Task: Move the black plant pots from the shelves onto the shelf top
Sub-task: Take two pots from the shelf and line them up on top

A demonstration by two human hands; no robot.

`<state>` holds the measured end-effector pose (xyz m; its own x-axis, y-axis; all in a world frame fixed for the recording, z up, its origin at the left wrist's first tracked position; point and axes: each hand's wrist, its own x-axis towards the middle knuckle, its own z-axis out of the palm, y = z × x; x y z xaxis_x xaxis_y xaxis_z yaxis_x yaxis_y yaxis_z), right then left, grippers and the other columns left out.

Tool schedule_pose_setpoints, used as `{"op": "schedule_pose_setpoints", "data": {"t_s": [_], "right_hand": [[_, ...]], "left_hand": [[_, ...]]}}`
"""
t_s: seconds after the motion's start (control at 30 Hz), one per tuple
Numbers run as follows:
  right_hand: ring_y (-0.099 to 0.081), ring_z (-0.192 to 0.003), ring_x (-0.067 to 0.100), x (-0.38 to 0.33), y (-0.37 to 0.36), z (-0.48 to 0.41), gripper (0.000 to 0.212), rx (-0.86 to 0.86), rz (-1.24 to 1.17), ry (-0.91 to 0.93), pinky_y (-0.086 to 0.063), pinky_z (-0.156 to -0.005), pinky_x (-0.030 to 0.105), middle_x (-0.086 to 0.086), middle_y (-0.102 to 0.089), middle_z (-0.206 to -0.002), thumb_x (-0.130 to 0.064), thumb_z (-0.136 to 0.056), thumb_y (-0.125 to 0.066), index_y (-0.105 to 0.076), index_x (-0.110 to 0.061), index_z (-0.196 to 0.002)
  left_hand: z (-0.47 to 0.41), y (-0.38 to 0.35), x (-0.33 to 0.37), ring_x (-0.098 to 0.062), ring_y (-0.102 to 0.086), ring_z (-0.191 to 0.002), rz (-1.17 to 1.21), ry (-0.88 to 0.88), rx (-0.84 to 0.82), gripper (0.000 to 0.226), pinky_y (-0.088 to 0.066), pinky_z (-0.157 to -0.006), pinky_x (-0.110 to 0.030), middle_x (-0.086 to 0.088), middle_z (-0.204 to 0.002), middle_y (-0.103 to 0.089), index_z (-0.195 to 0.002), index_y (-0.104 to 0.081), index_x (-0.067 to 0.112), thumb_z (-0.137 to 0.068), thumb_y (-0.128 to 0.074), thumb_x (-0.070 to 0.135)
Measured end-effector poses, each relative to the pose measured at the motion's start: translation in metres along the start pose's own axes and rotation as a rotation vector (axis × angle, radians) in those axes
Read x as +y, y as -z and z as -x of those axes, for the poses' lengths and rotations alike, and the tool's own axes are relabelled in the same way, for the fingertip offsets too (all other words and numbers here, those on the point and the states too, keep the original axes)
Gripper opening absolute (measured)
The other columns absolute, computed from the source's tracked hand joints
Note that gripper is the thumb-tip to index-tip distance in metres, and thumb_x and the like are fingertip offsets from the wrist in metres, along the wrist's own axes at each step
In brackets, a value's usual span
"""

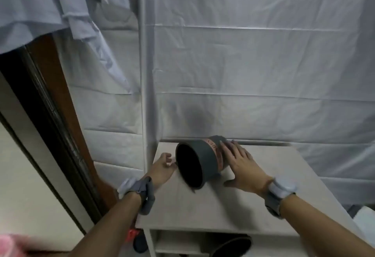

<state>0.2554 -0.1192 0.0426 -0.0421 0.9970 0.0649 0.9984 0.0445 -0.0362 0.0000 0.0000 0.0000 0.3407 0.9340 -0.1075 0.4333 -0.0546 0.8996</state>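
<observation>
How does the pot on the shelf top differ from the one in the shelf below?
The top pot sits on the shelf top, tipped with its mouth toward the camera; the lower pot is inside the shelf, mostly cut off. The top pot has the right hand on its side and the left hand at its rim; nothing touches the lower pot. Both are dark.

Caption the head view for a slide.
Both hands steady a tilted black plastic plant pot on the pale wooden shelf top.
</observation>
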Motion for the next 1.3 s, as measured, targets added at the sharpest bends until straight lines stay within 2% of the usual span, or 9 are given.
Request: {"op": "schedule_pose_setpoints", "data": {"t_s": [0.1,0.2,0.37,0.5,0.63,0.83,1.0,1.1,1.3], "right_hand": [[0.003,-0.156,0.032,0.026,-0.019,-0.031,0.13,0.089,0.019,0.069,-0.008,-0.124,0.054,0.011,-0.01,-0.169,-0.067,-0.069,-0.074,0.001,-0.014,-0.161],[-0.026,-0.15,0.036,0.035,-0.036,-0.048,0.13,0.186,-0.045,0.143,-0.018,-0.121,0.055,0.015,-0.031,-0.162,-0.087,-0.062,-0.057,-0.019,-0.011,-0.16],[-0.038,-0.144,0.025,0.035,-0.04,-0.069,0.124,0.318,-0.399,0.184,-0.03,-0.119,0.046,0.001,-0.039,-0.156,-0.091,-0.059,-0.066,-0.034,-0.017,-0.154],[-0.052,-0.129,0.0,0.015,-0.037,-0.093,0.101,0.248,-0.862,0.133,-0.048,-0.103,0.031,-0.018,-0.056,-0.14,-0.071,-0.056,-0.087,-0.048,-0.033,-0.141],[-0.047,-0.125,-0.015,-0.005,-0.057,-0.12,0.099,0.135,-1.056,0.05,-0.039,-0.094,0.002,-0.02,-0.053,-0.138,-0.066,-0.056,-0.088,-0.043,-0.033,-0.138],[-0.05,-0.122,-0.017,-0.04,-0.08,-0.149,0.095,0.064,-1.13,-0.033,-0.042,-0.091,0.002,-0.01,-0.055,-0.141,-0.042,-0.065,-0.093,-0.041,-0.023,-0.143],[-0.049,-0.127,-0.011,-0.071,-0.075,-0.149,0.104,0.108,-1.121,-0.134,-0.042,-0.093,0.003,-0.008,-0.052,-0.145,-0.053,-0.062,-0.092,-0.037,-0.025,-0.147],[-0.051,-0.127,-0.009,-0.094,-0.075,-0.139,0.106,0.131,-1.098,-0.249,-0.045,-0.093,0.005,-0.009,-0.051,-0.145,-0.062,-0.059,-0.088,-0.035,-0.03,-0.145],[-0.041,-0.142,0.025,-0.119,-0.072,-0.112,0.131,0.091,-0.72,-0.431,-0.038,-0.116,0.043,0.002,-0.037,-0.16,-0.092,-0.056,-0.062,-0.022,-0.019,-0.158]], "left_hand": [[-0.027,-0.01,-0.004,-0.023,-0.054,-0.092,0.007,-0.046,-0.078,0.031,-0.044,-0.085,-0.036,-0.025,-0.11,-0.06,-0.111,-0.049,0.001,-0.088,-0.058,0.02],[-0.033,-0.012,-0.003,-0.016,-0.049,-0.081,0.062,-0.038,-0.136,0.003,-0.04,-0.067,-0.017,-0.011,-0.089,-0.057,-0.096,-0.051,0.008,-0.093,-0.053,0.009],[-0.046,0.01,0.019,-0.009,-0.062,-0.09,0.299,-0.037,-0.164,0.018,-0.05,-0.073,-0.024,-0.003,-0.101,-0.064,-0.111,-0.06,0.018,-0.094,-0.054,0.022],[-0.058,0.04,0.055,-0.02,-0.065,-0.089,0.576,0.047,-0.127,0.045,-0.05,-0.085,-0.039,-0.004,-0.098,-0.069,-0.109,-0.064,0.015,-0.1,-0.032,0.045],[-0.065,0.052,0.045,-0.019,-0.064,-0.097,0.63,0.063,-0.1,0.047,-0.049,-0.094,-0.044,-0.008,-0.107,-0.066,-0.117,-0.062,0.013,-0.091,-0.046,0.049],[-0.076,0.077,0.006,-0.014,-0.071,-0.085,0.564,0.103,-0.012,0.025,-0.055,-0.086,-0.038,-0.002,-0.092,-0.075,-0.115,-0.062,0.011,-0.099,-0.042,0.008],[-0.08,0.082,-0.012,-0.001,-0.067,-0.059,0.399,0.109,-0.149,0.04,-0.049,-0.051,-0.013,0.004,-0.07,-0.073,-0.109,-0.051,0.005,-0.091,-0.028,-0.022],[-0.087,0.079,-0.033,0.001,-0.068,-0.067,0.376,0.01,-0.2,0.047,-0.05,-0.06,-0.013,0.002,-0.082,-0.071,-0.118,-0.046,0.003,-0.086,-0.031,-0.029],[-0.09,0.068,-0.078,0.001,-0.064,-0.096,0.33,-0.077,-0.122,0.042,-0.05,-0.086,-0.025,0.007,-0.108,-0.068,-0.125,-0.047,0.008,-0.093,-0.04,-0.017]]}}
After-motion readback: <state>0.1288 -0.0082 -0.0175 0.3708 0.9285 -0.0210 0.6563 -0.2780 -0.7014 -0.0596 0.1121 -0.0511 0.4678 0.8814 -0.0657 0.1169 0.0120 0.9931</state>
